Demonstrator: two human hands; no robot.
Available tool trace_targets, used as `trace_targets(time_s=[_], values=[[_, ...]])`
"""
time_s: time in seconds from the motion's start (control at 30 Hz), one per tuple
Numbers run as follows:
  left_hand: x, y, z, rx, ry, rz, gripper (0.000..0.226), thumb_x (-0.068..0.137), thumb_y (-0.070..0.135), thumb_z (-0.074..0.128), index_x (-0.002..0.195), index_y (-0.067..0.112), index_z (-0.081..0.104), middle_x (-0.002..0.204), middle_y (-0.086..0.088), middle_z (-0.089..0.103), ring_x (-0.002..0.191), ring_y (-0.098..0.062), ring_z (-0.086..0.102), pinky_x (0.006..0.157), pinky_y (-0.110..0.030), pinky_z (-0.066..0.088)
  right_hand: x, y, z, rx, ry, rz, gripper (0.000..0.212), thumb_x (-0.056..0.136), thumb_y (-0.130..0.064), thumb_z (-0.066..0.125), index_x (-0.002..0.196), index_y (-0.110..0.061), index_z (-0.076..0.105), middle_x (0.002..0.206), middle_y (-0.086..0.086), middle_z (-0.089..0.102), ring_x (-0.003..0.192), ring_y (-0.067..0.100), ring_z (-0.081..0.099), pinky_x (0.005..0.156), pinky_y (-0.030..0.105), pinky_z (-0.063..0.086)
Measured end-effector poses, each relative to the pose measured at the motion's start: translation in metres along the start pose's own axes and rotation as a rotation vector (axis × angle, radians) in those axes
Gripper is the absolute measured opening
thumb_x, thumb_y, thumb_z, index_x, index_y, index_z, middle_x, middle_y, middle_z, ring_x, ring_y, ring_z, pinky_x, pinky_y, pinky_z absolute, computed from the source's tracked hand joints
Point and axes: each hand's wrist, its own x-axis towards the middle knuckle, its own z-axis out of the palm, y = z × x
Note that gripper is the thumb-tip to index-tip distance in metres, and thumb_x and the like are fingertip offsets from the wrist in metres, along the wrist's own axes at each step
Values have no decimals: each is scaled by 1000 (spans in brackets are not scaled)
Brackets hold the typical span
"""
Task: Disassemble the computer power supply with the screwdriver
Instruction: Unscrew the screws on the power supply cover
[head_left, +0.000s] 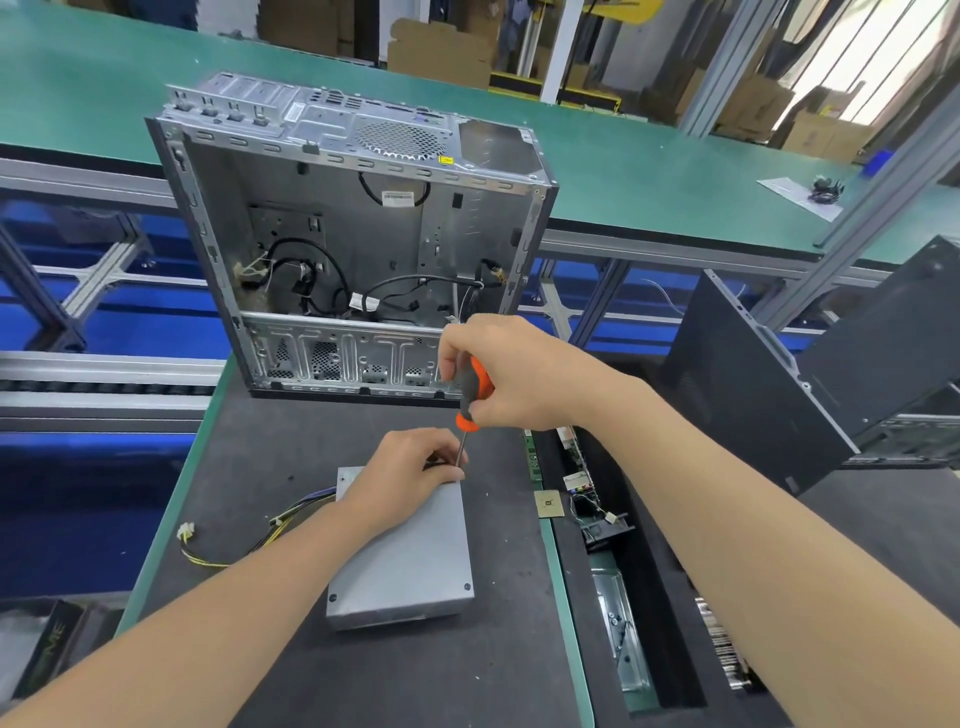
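The grey metal power supply (410, 561) lies flat on the dark mat, with yellow and black cables (234, 540) trailing off its left side. My left hand (410, 473) rests on its far end, fingers pinched around the screwdriver's thin shaft near the far right corner. My right hand (509, 374) grips the orange and black screwdriver (470, 402) by its handle and holds it nearly upright, tip down at that corner. The tip itself is hidden behind my left fingers. Two dark screws show at the near corners of the lid.
An emptied computer case (358, 244) stands open just beyond the power supply. To the right are a small CPU chip (549, 504), a circuit board (576, 467) and a bin of metal parts (623, 634). Black case panels (810, 374) lean at far right.
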Motion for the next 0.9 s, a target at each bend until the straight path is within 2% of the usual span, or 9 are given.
trace_targets(time_s=[0.07,0.17,0.37,0.47,0.57,0.67,0.77,0.83,0.9], values=[[0,-1,1,20,1,17,18,83,7,81,81,21,70,82,13,71,78,-7,65,76,-17,49,0,-3,5,-84,95,61,27,86,-33,75,99,-21,55,89,-6,49,85,18,52,65,37,46],[0,-1,2,29,3,28,19,84,7,80,81,22,68,82,13,70,78,-8,63,75,-18,49,6,-10,14,-359,221,282,47,98,-62,51,90,-16,51,74,-1,45,70,25,52,50,31,32],[0,-3,2,8,-16,25,18,86,10,79,86,26,72,88,12,72,83,-8,67,78,-20,52,6,-6,6,-87,86,151,12,90,-26,66,91,-19,58,82,-3,60,77,26,61,60,34,50],[0,-3,3,7,-9,34,16,86,8,79,87,23,73,88,11,73,83,-8,66,79,-21,52,6,-4,-3,-48,-48,47,17,81,-15,75,94,-20,64,92,-6,60,87,19,59,72,37,54],[1,-1,3,33,9,51,15,85,7,80,82,19,71,85,9,72,78,-8,65,78,-25,52,7,-4,-3,-54,-54,-19,22,76,-12,77,94,-18,65,91,-4,60,87,15,54,70,31,48],[2,0,4,57,17,57,17,83,5,81,79,17,70,83,7,71,75,-8,64,78,-28,52,7,-6,0,-75,-3,-37,23,81,-21,73,100,-16,61,80,-6,56,87,19,57,66,33,49],[1,0,6,53,35,54,14,83,4,81,80,14,71,82,9,71,76,-8,64,78,-28,52,9,-11,17,-357,268,177,33,96,-48,57,96,-15,52,71,-2,41,71,27,52,52,32,36],[0,-1,8,54,41,54,12,84,5,80,82,14,72,83,12,70,79,-7,64,78,-27,52,13,-18,29,-490,423,327,38,100,-47,51,81,-16,43,63,-2,31,63,27,45,50,30,27],[0,-1,7,45,30,50,11,85,6,79,83,14,73,84,14,70,81,-6,65,78,-26,52,17,-18,36,-429,441,381,39,99,-34,53,70,-16,33,63,-1,32,64,29,49,55,33,35]])
